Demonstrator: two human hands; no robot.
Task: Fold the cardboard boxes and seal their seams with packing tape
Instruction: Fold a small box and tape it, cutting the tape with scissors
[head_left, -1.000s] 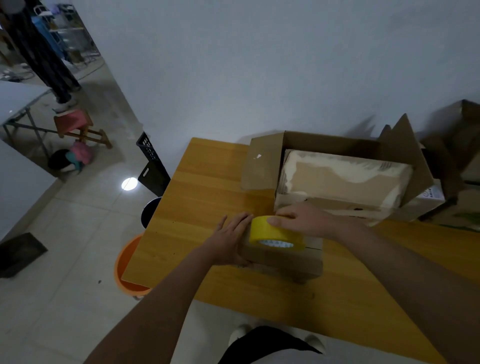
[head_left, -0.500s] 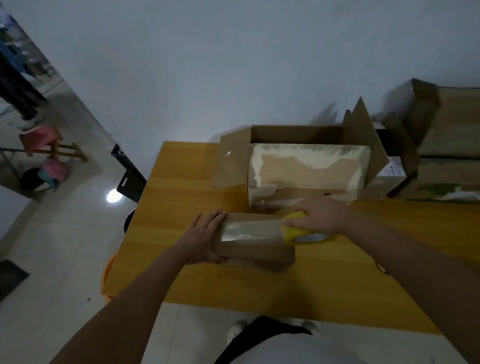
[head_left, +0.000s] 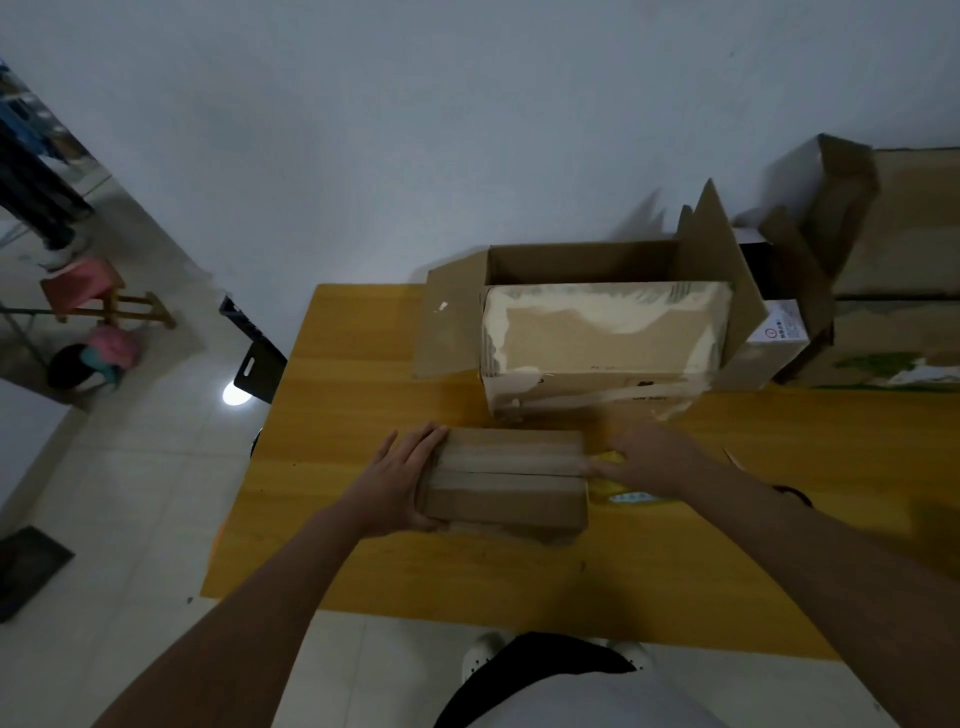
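Note:
A small closed cardboard box (head_left: 511, 480) lies on the wooden table (head_left: 519, 571), with a strip of clear tape running along its top seam. My left hand (head_left: 402, 480) lies against the box's left end, fingers straight on top and thumb under its near corner. My right hand (head_left: 644, 460) grips a yellow roll of packing tape (head_left: 618, 486) just past the box's right end. The hand covers most of the roll.
A bigger open cardboard box (head_left: 587, 265) with raised flaps stands behind, holding a pale worn box (head_left: 602, 332). More cartons (head_left: 893, 270) are stacked at the right. An orange bucket (head_left: 222, 530) and a black crate (head_left: 249, 343) sit on the floor to the left of the table.
My right hand has drawn the tape roll from the box's left part across its top to beyond the right end, leaving tape along the seam. My left hand kept steadying the box's left end.

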